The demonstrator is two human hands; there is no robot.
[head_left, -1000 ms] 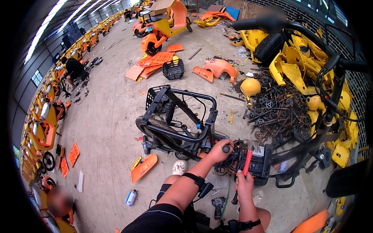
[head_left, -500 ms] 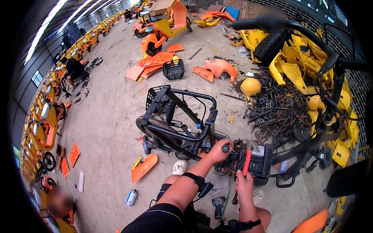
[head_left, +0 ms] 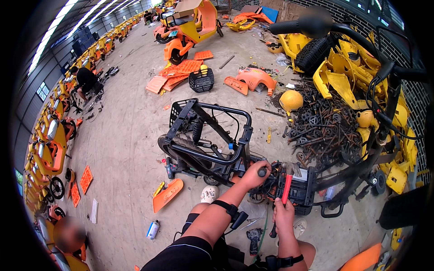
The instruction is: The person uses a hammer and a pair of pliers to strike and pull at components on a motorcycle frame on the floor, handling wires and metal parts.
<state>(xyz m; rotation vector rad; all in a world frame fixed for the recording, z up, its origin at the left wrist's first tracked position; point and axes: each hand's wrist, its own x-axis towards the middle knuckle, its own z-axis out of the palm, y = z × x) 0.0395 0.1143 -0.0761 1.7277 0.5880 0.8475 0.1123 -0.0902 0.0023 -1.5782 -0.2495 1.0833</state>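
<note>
As I read the head view from left to right, a can (head_left: 153, 230) came first, then an orange panel (head_left: 167, 195), both on the floor (head_left: 122, 149) beside the black scooter frame (head_left: 244, 147). The frame ran crosswise before me, probably so placed that both hands could reach its middle section from one side.

The left hand (head_left: 257, 176) was over that section. Its fingers were fully wrapped around a dark handle (head_left: 262, 172), whose round end showed above the fist. I judged this hold suited to steadying the handle while leaving its end exposed. Its lower end was hidden; I could not tell what it touched.

A drill (head_left: 254, 241) lay on the floor between the forearms, likely left there for easy reach.

The right hand (head_left: 284, 217) had its fingers closed around the hammer (head_left: 287, 187). The grip was below the red length, presumably for leverage, and the head was over the frame, just right of the left fist. I could not confirm contact.

Farther right, beyond the frame, were heaped metal parts (head_left: 323, 131) and yellow panels (head_left: 339, 77), apparently sorted by kind.
</note>
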